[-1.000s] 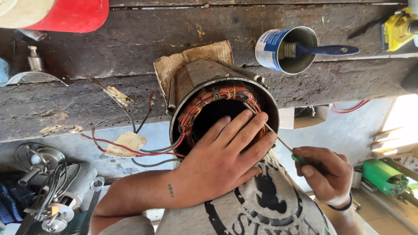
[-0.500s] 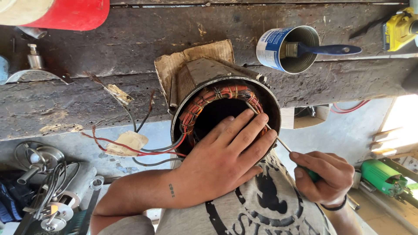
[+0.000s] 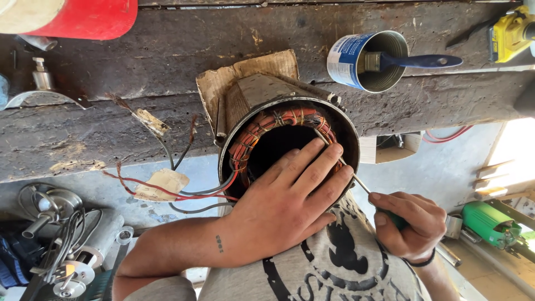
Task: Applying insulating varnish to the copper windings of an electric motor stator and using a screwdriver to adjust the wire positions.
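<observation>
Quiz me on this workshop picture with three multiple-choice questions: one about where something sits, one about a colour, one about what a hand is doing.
1. Where is the paintbrush?
A. Inside the tin can
B. On the floor
C. In the person's left hand

2. What colour is the brush handle?
A. Red
B. Dark blue
C. White

3. What is the right hand doing?
A. Lying open and empty
B. Gripping a green-handled screwdriver
C. Holding the tin can

Answers:
1. A: the bristle end sits in the tin can, which lies on its side on the wooden bench, handle sticking out.
2. B: the handle is plainly dark blue.
3. B: the fingers close round the green-handled screwdriver, whose thin shaft runs up to the copper windings of the motor stator, while the left hand rests flat over the stator's opening.
</observation>
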